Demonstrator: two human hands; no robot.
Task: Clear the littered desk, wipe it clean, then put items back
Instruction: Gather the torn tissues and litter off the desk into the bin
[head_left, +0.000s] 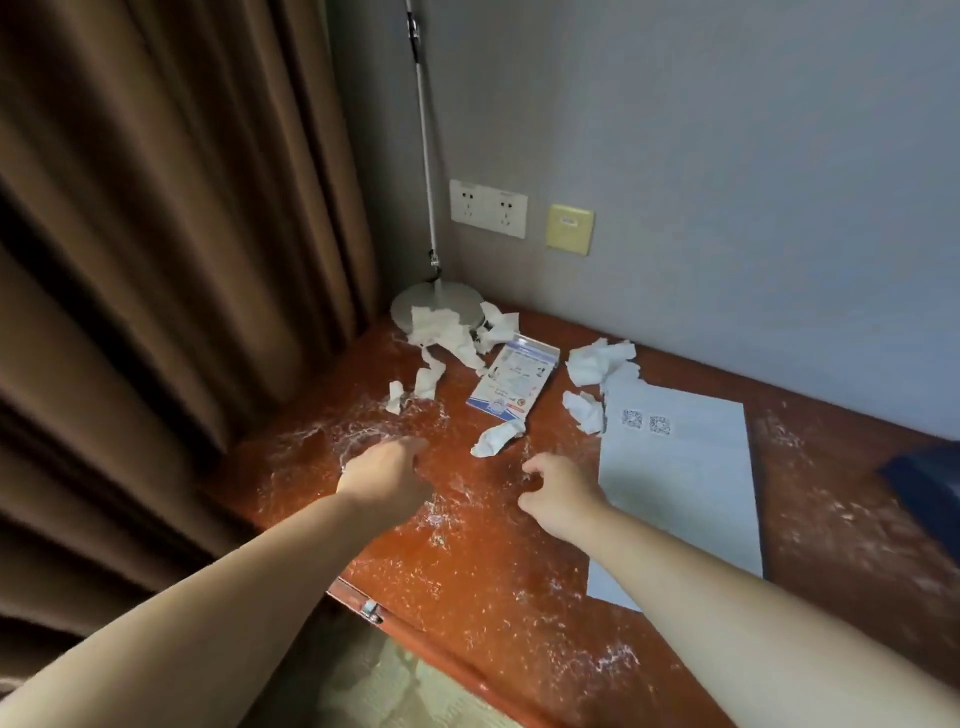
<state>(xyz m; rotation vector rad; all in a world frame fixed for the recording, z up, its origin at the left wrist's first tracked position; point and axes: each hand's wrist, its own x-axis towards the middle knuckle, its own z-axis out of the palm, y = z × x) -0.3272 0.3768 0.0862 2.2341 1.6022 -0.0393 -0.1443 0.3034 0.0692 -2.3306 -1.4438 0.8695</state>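
The left hand (387, 467) and right hand (563, 493) are held empty over the counter (493, 571), fingers loosely curled. Crumpled tissues (441, 332) are strewn around the printed card (514, 382), beyond both hands.

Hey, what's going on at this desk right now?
A person reaches both bare hands over a reddish desk, left hand and right hand, neither holding anything. Crumpled tissue scraps lie near the lamp base at the back, one loose wad just beyond the hands. A printed card and a white sheet with QR codes lie on the wood, which is streaked with white smears. Nothing looks cleared yet.
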